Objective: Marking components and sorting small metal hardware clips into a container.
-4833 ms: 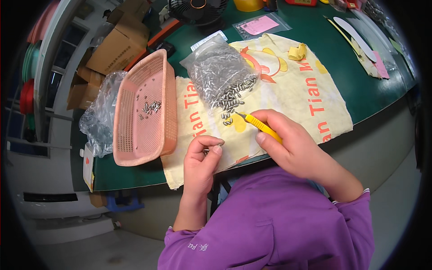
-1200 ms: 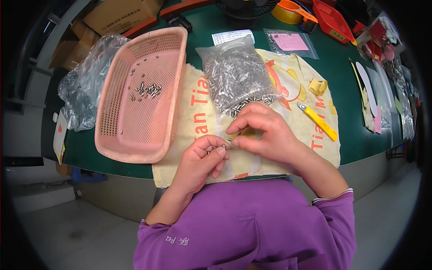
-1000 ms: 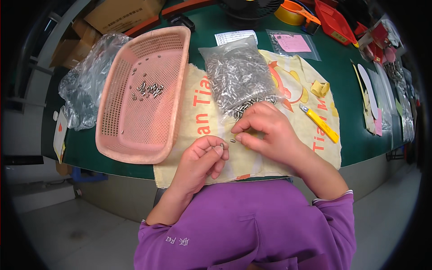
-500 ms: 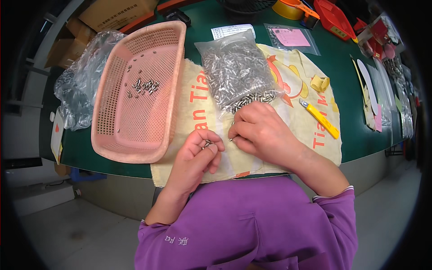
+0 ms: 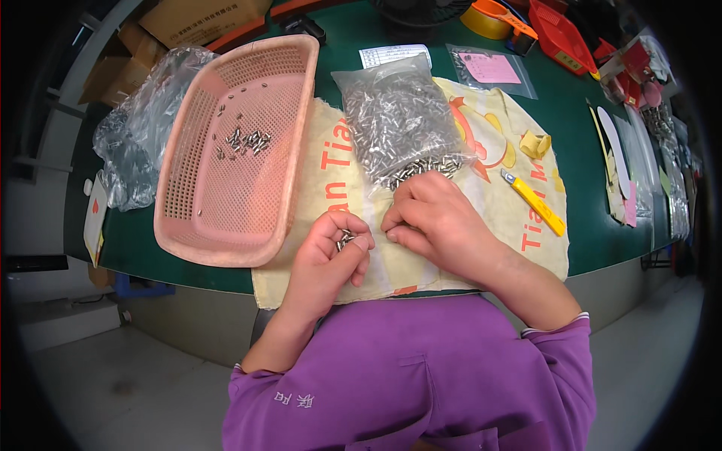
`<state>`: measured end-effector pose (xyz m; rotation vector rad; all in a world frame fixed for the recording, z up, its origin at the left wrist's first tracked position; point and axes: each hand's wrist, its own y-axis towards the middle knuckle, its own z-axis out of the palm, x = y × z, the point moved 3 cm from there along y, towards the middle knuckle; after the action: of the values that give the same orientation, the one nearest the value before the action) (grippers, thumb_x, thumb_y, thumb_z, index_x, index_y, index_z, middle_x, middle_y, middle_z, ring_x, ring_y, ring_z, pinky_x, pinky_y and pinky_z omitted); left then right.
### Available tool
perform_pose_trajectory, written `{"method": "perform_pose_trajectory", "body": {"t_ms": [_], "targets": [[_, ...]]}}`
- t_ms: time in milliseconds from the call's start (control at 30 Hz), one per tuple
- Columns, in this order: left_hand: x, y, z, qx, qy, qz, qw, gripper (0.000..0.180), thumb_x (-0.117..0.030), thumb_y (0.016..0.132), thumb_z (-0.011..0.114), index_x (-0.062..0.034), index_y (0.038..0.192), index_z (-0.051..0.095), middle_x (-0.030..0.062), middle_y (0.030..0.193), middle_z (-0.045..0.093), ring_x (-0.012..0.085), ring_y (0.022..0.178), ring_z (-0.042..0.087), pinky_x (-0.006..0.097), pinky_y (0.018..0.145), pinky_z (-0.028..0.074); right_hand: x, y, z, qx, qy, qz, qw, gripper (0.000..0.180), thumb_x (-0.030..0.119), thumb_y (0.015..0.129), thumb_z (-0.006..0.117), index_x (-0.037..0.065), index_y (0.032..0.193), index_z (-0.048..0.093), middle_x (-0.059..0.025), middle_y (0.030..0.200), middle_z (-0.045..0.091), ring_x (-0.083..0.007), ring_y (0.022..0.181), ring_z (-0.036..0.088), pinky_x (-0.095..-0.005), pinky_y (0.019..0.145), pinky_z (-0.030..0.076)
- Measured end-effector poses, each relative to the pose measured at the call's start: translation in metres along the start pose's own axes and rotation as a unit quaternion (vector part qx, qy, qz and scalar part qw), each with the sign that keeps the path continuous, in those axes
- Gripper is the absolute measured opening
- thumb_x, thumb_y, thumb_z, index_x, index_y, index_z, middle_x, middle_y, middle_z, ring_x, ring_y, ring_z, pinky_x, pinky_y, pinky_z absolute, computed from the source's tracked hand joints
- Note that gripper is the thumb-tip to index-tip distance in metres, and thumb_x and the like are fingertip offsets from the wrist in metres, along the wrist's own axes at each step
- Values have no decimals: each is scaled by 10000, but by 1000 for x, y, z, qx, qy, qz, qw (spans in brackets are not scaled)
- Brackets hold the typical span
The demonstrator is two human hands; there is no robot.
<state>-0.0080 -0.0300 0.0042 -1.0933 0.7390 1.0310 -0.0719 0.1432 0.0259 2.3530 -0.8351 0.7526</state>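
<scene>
My left hand [image 5: 325, 259] is curled, palm up, around several small metal pins [image 5: 345, 240] that show between thumb and fingers. To its right, my right hand [image 5: 444, 229] has thumb and forefinger pinched close together, a short gap from the left fingertips. Whatever may be in that pinch is too small or hidden to make out. Just beyond the right hand lies a clear plastic bag [image 5: 398, 113] full of the same metal pins, some of them loose at its mouth [image 5: 425, 167]. On the left, a pink mesh basket [image 5: 289, 192] has a small heap of pins [image 5: 250, 141] on its bottom.
A printed cream cloth [image 5: 316, 263] covers the green table [image 5: 203, 269] beneath my hands. A yellow utility knife [image 5: 538, 207] lies right of my right hand. Crumpled plastic [image 5: 131, 150] is left of the basket. Behind are a bag with a pink label [image 5: 489, 68] and a red tray [image 5: 560, 37].
The small metal piece that showed at my right fingertips is no longer visible there. My left hand stays nearly in place, with more of its pins showing. The whole view has shifted slightly.
</scene>
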Motion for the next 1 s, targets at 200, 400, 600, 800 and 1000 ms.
{"method": "perform_pose_trajectory", "body": {"t_ms": [200,400,600,800,1000], "targets": [[3,3,8,76,-71,-39,994,163,-49,939,545,-15,1097,527,62,875,592,51,573,473,193,494,390,3,-1,-2,15,286,89,954,124,59,800,715,95,917,698,-8,921,540,-144,955,523,-283,835,430],[12,2,6,107,-145,-60,982,158,-53,940,552,-19,1093,539,81,880,605,46,519,440,187,449,356,1,-2,2,6,294,96,951,135,49,783,735,87,912,737,-5,929,540,-124,913,534,-264,806,445],[12,1,9,91,-149,-34,984,128,-33,917,580,-22,1036,535,77,872,606,44,521,441,182,439,344,5,-2,1,-5,291,100,951,162,24,789,719,76,941,728,-17,936,551,-125,915,549,-266,795,463],[12,1,11,84,-135,-31,987,108,-26,901,595,-27,982,523,72,878,591,50,528,451,190,442,349,-10,-3,-11,-89,158,89,979,117,81,763,720,84,877,694,-51,854,598,-219,858,581,-334,744,478],[12,1,11,73,-112,-27,991,148,-5,893,583,-36,1008,496,74,936,578,61,581,474,199,484,376,-10,-3,-21,-33,-48,20,998,127,67,727,727,113,843,699,-21,842,581,-219,858,564,-356,781,441]]}}
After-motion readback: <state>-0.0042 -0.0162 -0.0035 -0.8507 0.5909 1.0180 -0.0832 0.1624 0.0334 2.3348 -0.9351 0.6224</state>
